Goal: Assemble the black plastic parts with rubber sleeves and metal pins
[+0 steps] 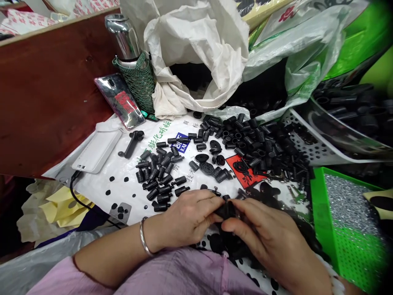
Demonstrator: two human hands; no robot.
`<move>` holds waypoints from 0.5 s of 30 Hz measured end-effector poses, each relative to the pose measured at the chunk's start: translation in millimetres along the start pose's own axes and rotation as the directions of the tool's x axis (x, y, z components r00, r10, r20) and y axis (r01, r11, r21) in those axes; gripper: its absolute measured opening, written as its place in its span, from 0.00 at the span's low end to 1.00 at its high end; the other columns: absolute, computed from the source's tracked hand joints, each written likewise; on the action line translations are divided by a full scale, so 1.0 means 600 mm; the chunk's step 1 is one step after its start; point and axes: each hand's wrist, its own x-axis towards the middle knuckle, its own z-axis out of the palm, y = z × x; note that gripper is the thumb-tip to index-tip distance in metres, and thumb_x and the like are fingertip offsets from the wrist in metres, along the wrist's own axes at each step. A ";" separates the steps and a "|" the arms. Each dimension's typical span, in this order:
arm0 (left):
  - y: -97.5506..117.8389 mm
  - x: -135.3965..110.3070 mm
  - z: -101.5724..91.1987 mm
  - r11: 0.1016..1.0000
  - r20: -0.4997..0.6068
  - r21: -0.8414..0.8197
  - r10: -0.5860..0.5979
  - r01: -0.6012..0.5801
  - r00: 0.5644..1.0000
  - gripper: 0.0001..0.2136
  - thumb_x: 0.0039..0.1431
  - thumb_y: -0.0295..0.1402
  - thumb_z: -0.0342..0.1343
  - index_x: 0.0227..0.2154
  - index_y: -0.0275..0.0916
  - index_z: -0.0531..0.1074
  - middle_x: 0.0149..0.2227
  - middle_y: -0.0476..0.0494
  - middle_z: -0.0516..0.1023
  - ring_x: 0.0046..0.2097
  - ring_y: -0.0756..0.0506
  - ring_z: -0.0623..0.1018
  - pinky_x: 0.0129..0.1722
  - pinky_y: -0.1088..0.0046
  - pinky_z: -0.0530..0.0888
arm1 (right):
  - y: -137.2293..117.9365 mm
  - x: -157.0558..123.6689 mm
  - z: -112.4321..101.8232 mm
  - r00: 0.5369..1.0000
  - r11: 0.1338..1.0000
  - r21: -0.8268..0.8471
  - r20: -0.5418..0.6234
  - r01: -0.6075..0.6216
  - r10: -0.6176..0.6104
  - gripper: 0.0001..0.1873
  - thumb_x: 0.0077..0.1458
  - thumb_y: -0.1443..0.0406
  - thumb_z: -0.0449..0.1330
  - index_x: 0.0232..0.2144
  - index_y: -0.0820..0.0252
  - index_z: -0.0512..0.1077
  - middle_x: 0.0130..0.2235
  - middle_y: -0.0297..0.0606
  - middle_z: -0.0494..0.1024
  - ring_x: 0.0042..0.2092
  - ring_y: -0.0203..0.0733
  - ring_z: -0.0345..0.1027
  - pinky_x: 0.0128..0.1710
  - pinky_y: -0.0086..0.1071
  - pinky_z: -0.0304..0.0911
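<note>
White printed sheet (116, 184) covers the bench, reddish-brown board (52, 78) behind at 10–11 o'clock. Left hand (188, 215) and right hand (264, 229) meet low center, fingertips of both pinched on a black plastic part (227, 209); fingers hide most of it. Clocking from the part: small black knobs (166, 164) loose at 10, bigger heap of black tubes (258, 139) at 1, red patch (250, 176) just short of it. Green tray (321, 213) with silvery bits at 3, white basket (328, 151) at 2. Further out: white power bank (100, 151) at 10, phone (121, 100) leaning on a flask (138, 80) near 11, open white sack (199, 45) at 12.
</note>
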 end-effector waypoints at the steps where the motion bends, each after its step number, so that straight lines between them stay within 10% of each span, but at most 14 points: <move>1: -0.003 0.001 0.001 1.000 -0.016 -0.005 -0.005 0.005 1.000 0.11 0.61 0.29 0.43 0.42 0.30 0.66 0.31 0.39 0.71 0.33 0.47 0.71 0.33 0.73 0.71 | 0.003 0.004 -0.003 1.000 0.999 -0.044 0.017 0.015 -0.014 0.21 0.58 0.54 0.47 0.36 0.66 0.67 0.28 0.42 0.76 0.27 0.38 0.71 0.24 0.30 0.68; 8: -0.005 0.008 -0.018 0.991 0.073 -0.114 -0.056 0.064 0.996 0.09 0.61 0.30 0.45 0.40 0.32 0.67 0.28 0.43 0.69 0.31 0.48 0.69 0.32 0.73 0.70 | 0.013 0.015 -0.029 0.937 0.917 -0.201 0.124 0.346 -0.326 0.19 0.59 0.65 0.49 0.51 0.70 0.60 0.46 0.50 0.72 0.45 0.45 0.67 0.40 0.37 0.67; 15: 0.003 -0.001 0.008 0.997 -0.170 0.071 0.052 -0.040 0.984 0.14 0.58 0.23 0.46 0.47 0.33 0.62 0.37 0.37 0.72 0.38 0.46 0.72 0.37 0.71 0.73 | -0.020 0.011 -0.010 0.993 0.992 0.056 0.024 -0.117 0.116 0.16 0.58 0.58 0.49 0.37 0.68 0.65 0.26 0.39 0.70 0.26 0.37 0.66 0.23 0.30 0.64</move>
